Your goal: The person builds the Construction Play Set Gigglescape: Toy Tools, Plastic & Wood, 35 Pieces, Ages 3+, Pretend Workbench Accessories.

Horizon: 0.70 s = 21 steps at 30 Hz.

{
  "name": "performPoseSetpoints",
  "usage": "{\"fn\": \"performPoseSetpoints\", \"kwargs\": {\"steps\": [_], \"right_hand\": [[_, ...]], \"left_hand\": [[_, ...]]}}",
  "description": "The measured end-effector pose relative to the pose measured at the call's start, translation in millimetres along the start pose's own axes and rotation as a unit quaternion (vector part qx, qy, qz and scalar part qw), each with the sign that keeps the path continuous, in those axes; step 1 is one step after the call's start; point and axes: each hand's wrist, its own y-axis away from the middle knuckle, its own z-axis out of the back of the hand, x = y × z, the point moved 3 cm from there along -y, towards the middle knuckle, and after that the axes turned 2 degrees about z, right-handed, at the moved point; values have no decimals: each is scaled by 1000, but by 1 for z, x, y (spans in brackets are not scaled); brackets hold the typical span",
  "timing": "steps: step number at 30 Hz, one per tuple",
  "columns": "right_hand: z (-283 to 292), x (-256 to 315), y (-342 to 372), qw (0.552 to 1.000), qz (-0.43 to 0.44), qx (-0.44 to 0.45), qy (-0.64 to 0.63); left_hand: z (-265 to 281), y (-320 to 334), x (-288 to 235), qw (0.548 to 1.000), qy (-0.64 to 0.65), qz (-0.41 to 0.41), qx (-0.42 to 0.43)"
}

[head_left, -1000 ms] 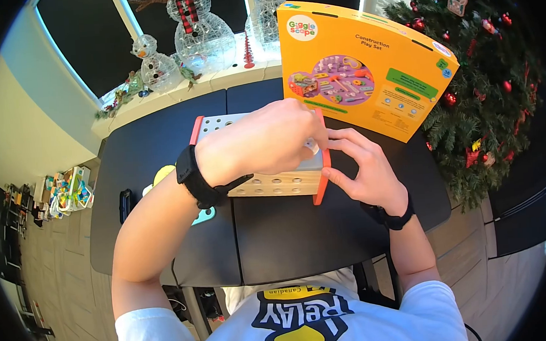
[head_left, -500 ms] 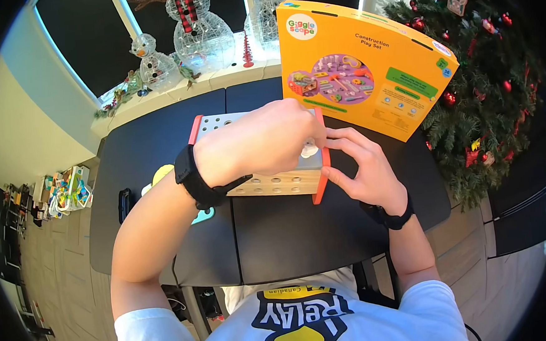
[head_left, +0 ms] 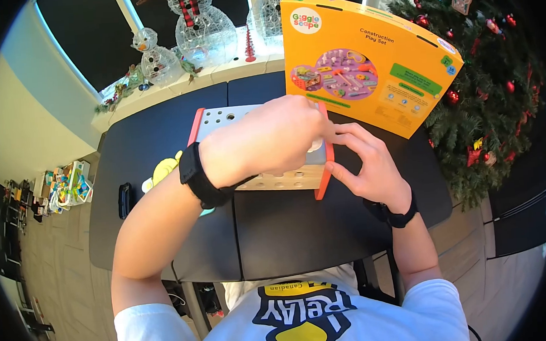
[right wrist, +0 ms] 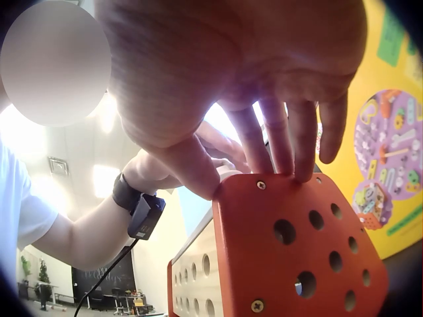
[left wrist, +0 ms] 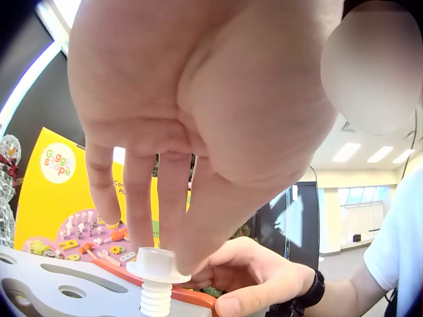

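A white toy bolt (left wrist: 156, 290) with a thick threaded shank stands upright at the right end of a wooden toy workbench (head_left: 286, 181). My left hand (head_left: 271, 136) reaches over the bench from above and pinches the bolt's head between thumb and fingers. The bench has a grey perforated top (left wrist: 39, 277), pale wooden sides with rows of holes and red end panels (right wrist: 297, 244). At the right end panel, my right hand (head_left: 373, 167) grips the upper edge, thumb on the near side and fingertips along the top.
Behind the bench stands a yellow construction play set box (head_left: 373, 64). A yellow-green toy piece (head_left: 163, 171) and a teal piece (head_left: 207, 211) lie partly behind my left forearm. A black object (head_left: 125, 201) sits near the left edge of the dark table (head_left: 302, 244).
The head view has shifted slightly. My left hand stays on the bolt with a small change in its wrist and finger position, and my right hand keeps its hold on the panel.
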Motion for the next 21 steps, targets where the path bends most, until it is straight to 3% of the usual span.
{"fn": "performPoseSetpoints", "kwargs": {"steps": [2, 5, 8, 11, 14, 17, 21], "right_hand": [[0, 0, 0, 1000, -3, 1, 3], [-1, -1, 0, 1000, 2, 1, 7], [-2, 0, 1, 1000, -2, -8, 0], [-3, -1, 2, 1000, -2, -7, 2], [-3, -1, 2, 1000, -9, -5, -2], [-4, -1, 3, 1000, -10, -11, -4], [-4, -2, 4, 1000, -11, -9, 1]], "left_hand": [[5, -1, -3, 999, 33, 36, -18], [9, -2, -9, 989, -49, 136, 22], [5, -3, -8, 981, -82, 160, 69], [-6, 6, 9, 999, 24, -18, -21], [-1, 6, 7, 998, 46, 11, -35], [12, 5, -3, 995, -2, 98, -26], [0, 1, 0, 991, -52, 122, 6]]}}
